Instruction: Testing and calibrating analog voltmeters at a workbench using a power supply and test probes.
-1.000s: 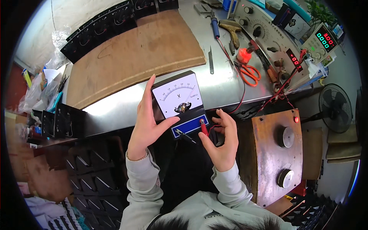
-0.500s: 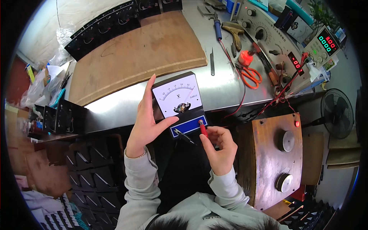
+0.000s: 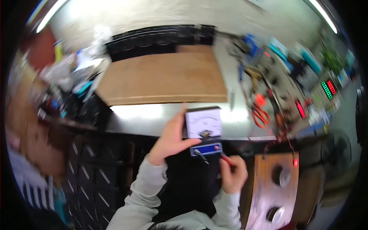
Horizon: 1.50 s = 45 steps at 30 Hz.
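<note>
An analog voltmeter with a white dial and a black case is tilted toward me at the bench's front edge. My left hand is closed around its left side, thumb across the lower front. On the blue strip below the dial, a silver clip with a dark lead sits at the left terminal. My right hand pinches a red-sleeved clip, its tip just below the right-hand red terminal. Blur hides whether the two touch.
A wooden board lies on the metal bench, black meter cases lined up behind it. Orange-handled scissors and instruments with lit displays are at right. A wooden box with two metal knobs stands lower right; black cases are stacked lower left.
The view has tilted up and blurred, so the bench appears lower. The red clip has come off the right terminal's top and sits lower right of it. My left hand keeps its hold.
</note>
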Tool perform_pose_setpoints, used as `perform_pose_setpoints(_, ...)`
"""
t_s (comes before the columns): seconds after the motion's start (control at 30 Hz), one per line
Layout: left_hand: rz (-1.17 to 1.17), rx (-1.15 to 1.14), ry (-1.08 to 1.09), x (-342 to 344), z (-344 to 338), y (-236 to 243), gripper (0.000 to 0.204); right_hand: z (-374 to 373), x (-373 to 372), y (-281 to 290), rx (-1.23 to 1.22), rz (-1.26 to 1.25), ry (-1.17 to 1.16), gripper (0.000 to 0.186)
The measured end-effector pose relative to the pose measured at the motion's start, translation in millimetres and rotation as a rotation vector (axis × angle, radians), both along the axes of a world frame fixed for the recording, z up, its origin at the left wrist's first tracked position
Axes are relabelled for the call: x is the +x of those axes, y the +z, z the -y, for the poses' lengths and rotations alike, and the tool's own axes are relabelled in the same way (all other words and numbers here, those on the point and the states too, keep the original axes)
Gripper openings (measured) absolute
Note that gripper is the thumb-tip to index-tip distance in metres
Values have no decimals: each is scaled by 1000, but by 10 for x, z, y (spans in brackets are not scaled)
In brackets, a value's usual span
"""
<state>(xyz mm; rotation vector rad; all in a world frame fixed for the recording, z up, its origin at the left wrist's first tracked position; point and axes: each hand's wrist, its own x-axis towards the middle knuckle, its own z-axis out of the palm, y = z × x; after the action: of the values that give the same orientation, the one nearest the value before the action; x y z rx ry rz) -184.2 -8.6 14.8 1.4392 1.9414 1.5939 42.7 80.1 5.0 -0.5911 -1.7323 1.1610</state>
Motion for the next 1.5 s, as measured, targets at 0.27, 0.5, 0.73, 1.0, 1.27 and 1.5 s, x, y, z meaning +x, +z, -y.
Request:
perform_pose_setpoints(0.27,-270,147,651,791,973,168,73,575,120,93,-193,404,294,19)
perform_pose_setpoints(0.5,-781,-418,1573,572,3354,782,74,794,-122,-219,108,563,600,18)
perform_pose_setpoints(0.73,-934,-1136,1488,-1177,5304,526,75,383,-34,-400,265,688,464,18)
perform_pose_setpoints(1.0,-108,-1511,1111,-2094,6017,-655,73,262,332,-456,242,774,285,18)
perform_pose_setpoints(1.27,0,-1396,985,-2170,6170,-724,86,250,287,-412,351,838,222,20)
perform_pose_setpoints(1.5,-37,-1491,1151,-2002,5833,-643,93,350,125,-502,304,771,369,22)
